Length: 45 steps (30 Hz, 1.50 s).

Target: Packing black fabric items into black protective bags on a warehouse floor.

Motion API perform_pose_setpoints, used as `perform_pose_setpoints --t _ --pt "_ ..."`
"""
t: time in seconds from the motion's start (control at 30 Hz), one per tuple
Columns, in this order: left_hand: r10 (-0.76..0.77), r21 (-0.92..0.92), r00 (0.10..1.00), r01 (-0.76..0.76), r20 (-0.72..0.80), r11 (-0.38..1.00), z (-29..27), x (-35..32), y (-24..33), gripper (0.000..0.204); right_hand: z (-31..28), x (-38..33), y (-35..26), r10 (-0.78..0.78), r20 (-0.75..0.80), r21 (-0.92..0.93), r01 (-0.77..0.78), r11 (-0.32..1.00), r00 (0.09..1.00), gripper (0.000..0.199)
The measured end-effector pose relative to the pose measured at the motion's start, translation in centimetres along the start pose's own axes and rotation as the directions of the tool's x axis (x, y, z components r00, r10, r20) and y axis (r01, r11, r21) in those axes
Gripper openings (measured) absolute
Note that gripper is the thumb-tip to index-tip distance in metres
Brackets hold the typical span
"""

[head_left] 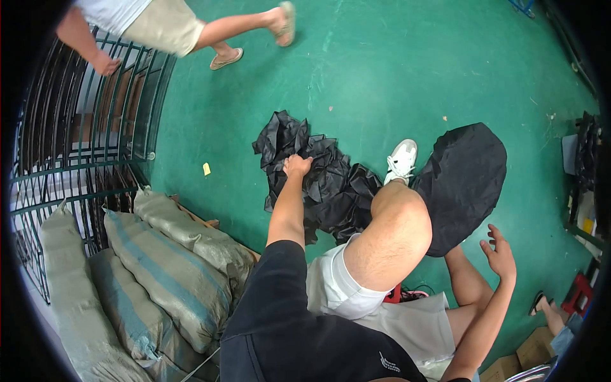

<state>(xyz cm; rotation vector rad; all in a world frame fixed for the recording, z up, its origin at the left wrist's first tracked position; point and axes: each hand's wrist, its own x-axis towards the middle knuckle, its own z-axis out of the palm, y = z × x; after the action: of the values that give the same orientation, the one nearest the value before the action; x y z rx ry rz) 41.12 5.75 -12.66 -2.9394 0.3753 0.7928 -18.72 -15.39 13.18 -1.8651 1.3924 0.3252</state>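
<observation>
Left of the white shoe point(401, 160), crumpled black fabric point(328, 181) is held in the left hand's point(297, 165) narrow grip, apparently at a picking-up step calling for a steady lift, while the right hand point(501, 258) is spread wide, empty.

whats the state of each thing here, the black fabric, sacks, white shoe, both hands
crumpled black fabric: bunched in loose folds on the floor
rounded black piece: spread out, lightly wrinkled
left-hand grip: fingers curled on the crumpled black fabric, firmness unclear
right-hand grip: open, holding nothing
woven sacks: bulging, lying side by side
white shoe: worn, laced
</observation>
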Motion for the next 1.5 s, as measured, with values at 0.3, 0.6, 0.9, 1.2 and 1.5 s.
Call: perform_pose_setpoints --t 0.3,0.6,0.9,1.2,1.5 --pt "0.142 -0.330 0.964 -0.212 -0.225 0.920 -3.6 0.1 -2.5 0.030 -1.0 -0.1 -3.2 -0.058 -0.092 0.073 0.065 0.995 0.994 0.057" --pt "0.277 0.186 0.960 -0.278 0.033 0.942 -1.3 -0.8 -1.8 0.039 -0.1 -0.8 -0.4 -0.048 -0.052 -0.009 0.047 0.999 0.998 0.059" --pt "0.273 -0.352 0.852 -0.448 -0.447 0.822 -8.3 -0.7 0.8 0.015 -1.8 -0.5 -4.7 -0.021 -0.069 0.031 0.024 0.999 0.997 0.056" --pt "0.882 -0.836 0.125 -0.402 -0.454 -0.373 -29.3 -33.0 13.0 0.021 -0.9 -3.4 -10.2 -0.408 -0.229 0.497 0.466 0.732 0.884 0.071" --pt "0.358 -0.458 -0.606 0.012 -0.711 -0.889 -30.6 -47.9 19.3 0.040 -0.2 -8.1 -15.4 -0.219 -0.638 0.643 0.667 0.377 0.739 0.087"
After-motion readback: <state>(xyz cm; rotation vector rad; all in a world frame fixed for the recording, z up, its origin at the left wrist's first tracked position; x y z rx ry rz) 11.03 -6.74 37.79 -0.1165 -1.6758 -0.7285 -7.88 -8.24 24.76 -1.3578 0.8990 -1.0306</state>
